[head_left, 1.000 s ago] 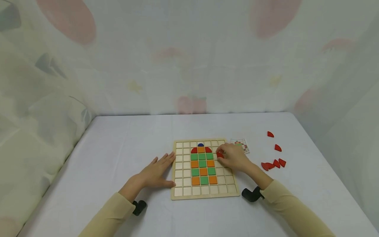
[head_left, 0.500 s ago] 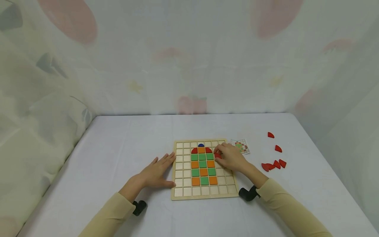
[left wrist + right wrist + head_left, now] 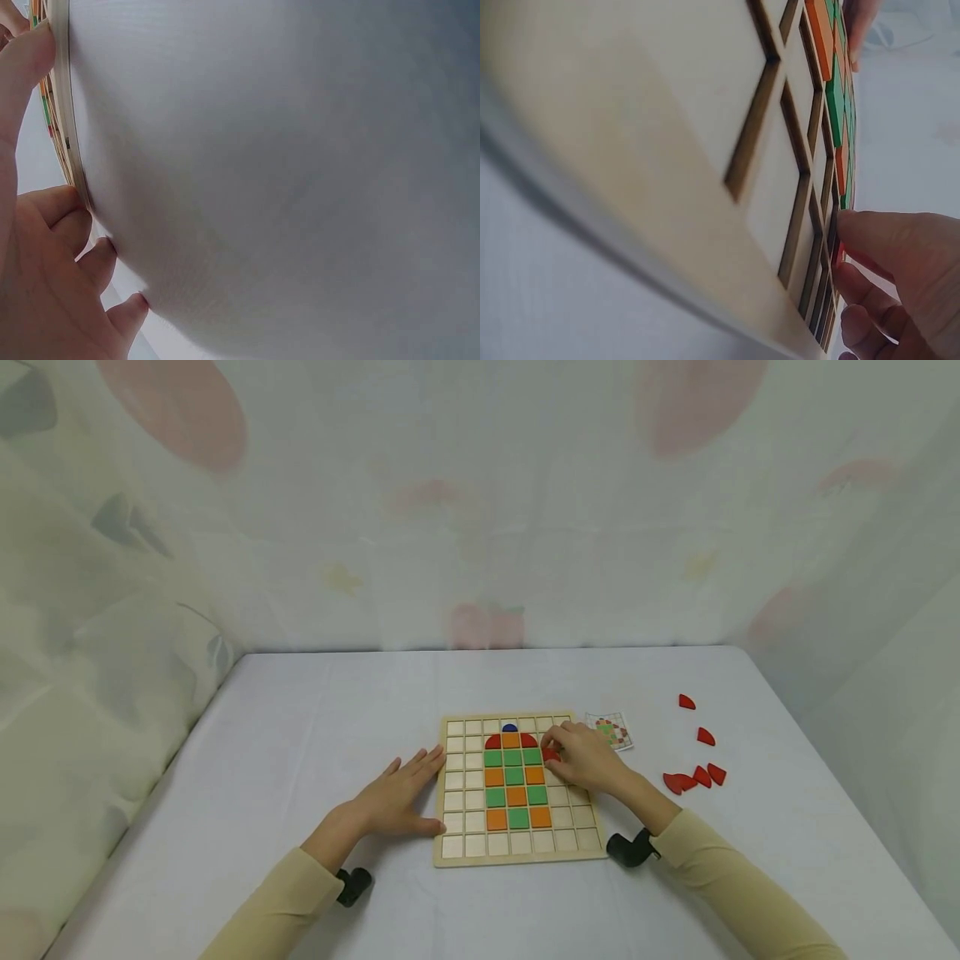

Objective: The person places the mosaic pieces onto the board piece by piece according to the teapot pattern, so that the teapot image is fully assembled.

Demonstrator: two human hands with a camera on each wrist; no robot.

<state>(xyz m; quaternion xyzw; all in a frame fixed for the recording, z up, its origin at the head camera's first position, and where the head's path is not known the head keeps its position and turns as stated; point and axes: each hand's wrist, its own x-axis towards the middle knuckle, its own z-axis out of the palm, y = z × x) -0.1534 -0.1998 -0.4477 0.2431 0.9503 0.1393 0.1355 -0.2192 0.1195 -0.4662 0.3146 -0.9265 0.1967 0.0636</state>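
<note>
Partly filled board [image 3: 521,861], coloured tiles [image 3: 513,775]; right fingers [image 3: 870,296] pinching red piece [image 3: 551,754], left fingers [image 3: 423,766] outstretched

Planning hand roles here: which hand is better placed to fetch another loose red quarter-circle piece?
Probably the right hand: the loose red quarter-circle pieces lie on its side, though it holds another red piece. The left hand rests at the left edge of the wooden grid board, farther away.

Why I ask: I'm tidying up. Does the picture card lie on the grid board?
No, the picture card lies on the white tablecloth, just right of the grid board.
</note>
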